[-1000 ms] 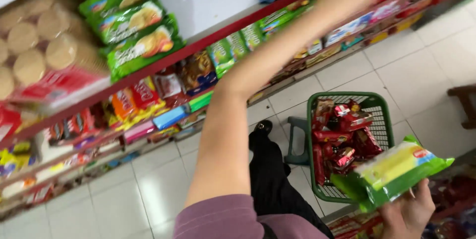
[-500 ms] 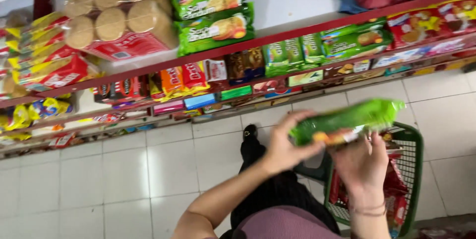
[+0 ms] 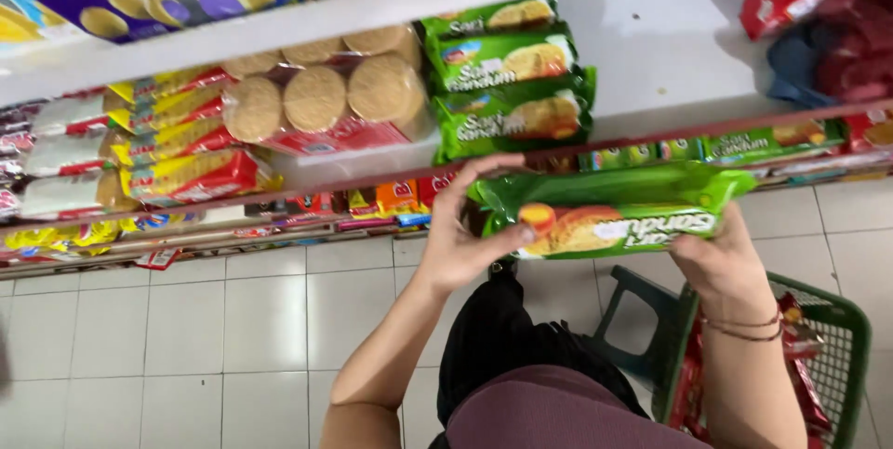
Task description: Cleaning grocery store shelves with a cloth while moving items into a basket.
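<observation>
Left hand (image 3: 460, 244) clamped on one end of the green biscuit pack (image 3: 609, 216), right hand (image 3: 716, 258) gripping the other end, pack held level between them. Below the right wrist, green basket (image 3: 837, 337) with red packets inside. Just beyond the fingers, a stack of matching green packs (image 3: 510, 86) on the white shelf (image 3: 670, 49); round biscuits in clear wrap (image 3: 321, 100) further left of the left hand. Risks, judged from here: slick wrapper sliding from fingertip hold; biscuits cracking under squeeze; stack toppling if nudged by the pack's edge.
</observation>
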